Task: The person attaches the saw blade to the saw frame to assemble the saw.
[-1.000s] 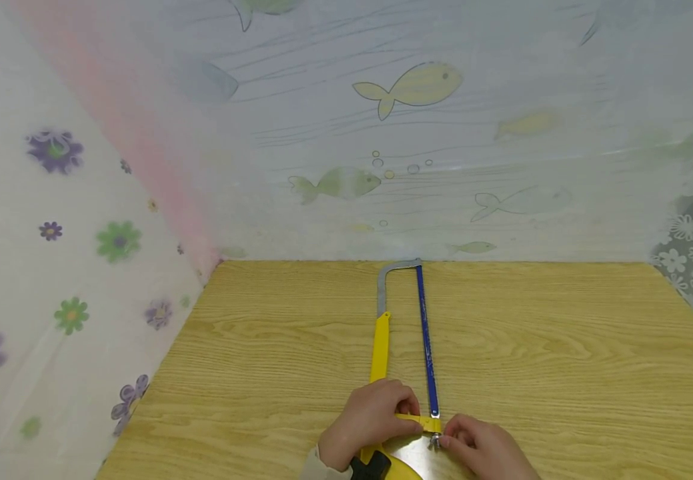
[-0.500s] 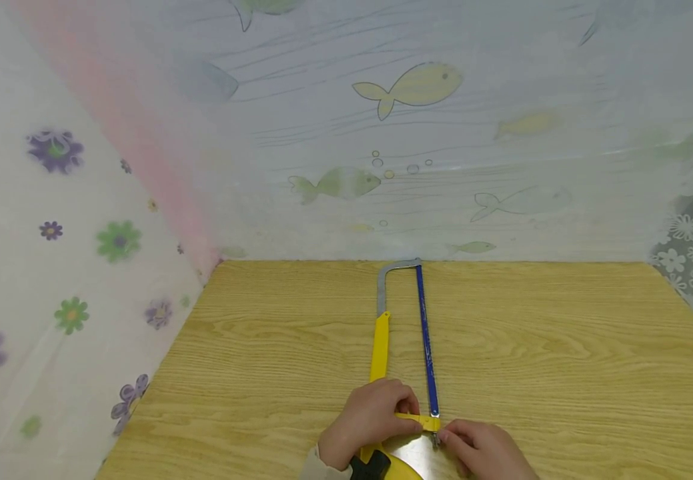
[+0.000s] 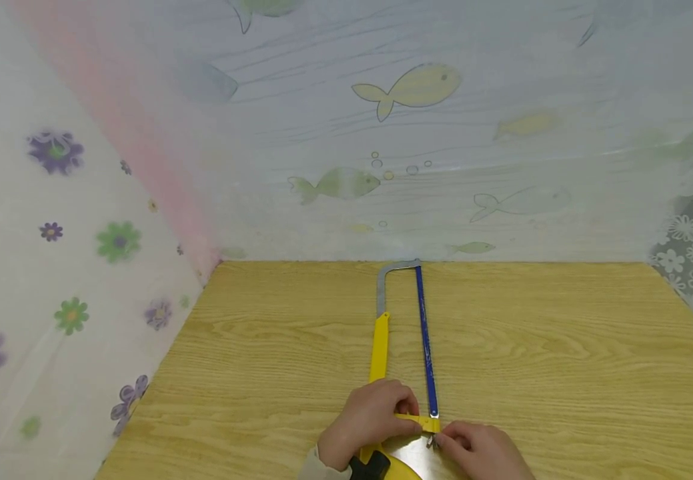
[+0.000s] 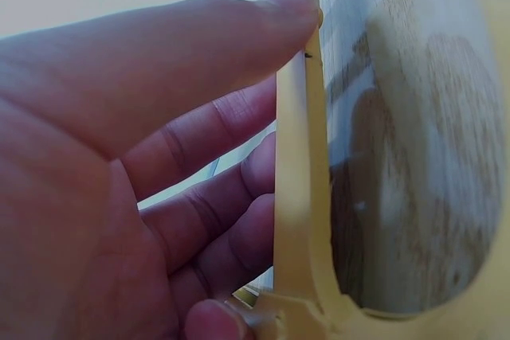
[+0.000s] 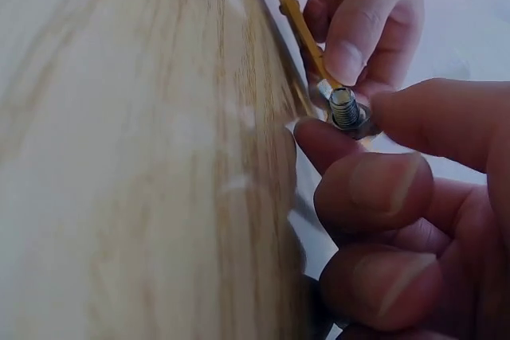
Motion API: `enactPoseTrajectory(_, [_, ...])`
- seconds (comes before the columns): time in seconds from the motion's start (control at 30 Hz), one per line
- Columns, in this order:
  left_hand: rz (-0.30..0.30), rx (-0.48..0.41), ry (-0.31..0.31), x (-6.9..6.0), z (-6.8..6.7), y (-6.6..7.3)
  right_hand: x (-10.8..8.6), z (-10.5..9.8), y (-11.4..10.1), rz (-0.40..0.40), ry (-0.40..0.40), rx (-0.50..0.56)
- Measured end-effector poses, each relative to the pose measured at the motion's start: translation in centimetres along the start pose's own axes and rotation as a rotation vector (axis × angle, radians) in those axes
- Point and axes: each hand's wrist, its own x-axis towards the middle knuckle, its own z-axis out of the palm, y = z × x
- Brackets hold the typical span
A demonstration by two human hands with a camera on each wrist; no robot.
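A hacksaw lies on the table, its yellow frame (image 3: pixel 379 347) toward me and its grey bent end at the back. The blue blade (image 3: pixel 426 340) runs along its right side. My left hand (image 3: pixel 373 417) grips the yellow crossbar by the blade's near end, thumb on one face and fingers on the other in the left wrist view. My right hand (image 3: pixel 484 450) pinches the wing nut (image 3: pixel 431 441) just below that crossbar. In the right wrist view, a threaded bolt (image 5: pixel 344 105) sticks up through the nut between thumb and finger. Part of the handle is hidden by my left hand.
The wood-grain table (image 3: pixel 562 347) extends to both sides of the saw. A fish-patterned covering (image 3: pixel 334 220) rises at its back edge, touching close to the saw's far tip. A flower-patterned covering (image 3: pixel 82 267) borders the left side.
The wing nut has turned between my right thumb and finger, and those fingertips have shifted slightly left. My left hand and the hacksaw stay in place.
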Motion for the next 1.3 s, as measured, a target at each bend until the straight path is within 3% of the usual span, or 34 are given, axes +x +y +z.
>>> enactPoseTrajectory(0.2, [0.0, 0.006, 0.006, 0.0, 0.04, 0.0, -0.02, -0.01, 0.22, -0.019, -0.007, -0.003])
enactPoseTrajectory(0.6, [-0.003, 0.008, 0.001, 0.06, 0.18, -0.06, 0.03, 0.35, 0.07, 0.078, 0.031, 0.072])
enactPoseTrajectory(1.07, [-0.004, 0.02, 0.002, 0.11, 0.46, -0.14, -0.13, 0.29, -0.23, 0.065, 0.06, 0.064])
enactPoseTrajectory(1.3, [0.0, 0.014, 0.01, 0.17, 0.44, -0.2, 0.06, 0.2, -0.2, 0.062, 0.03, 0.075])
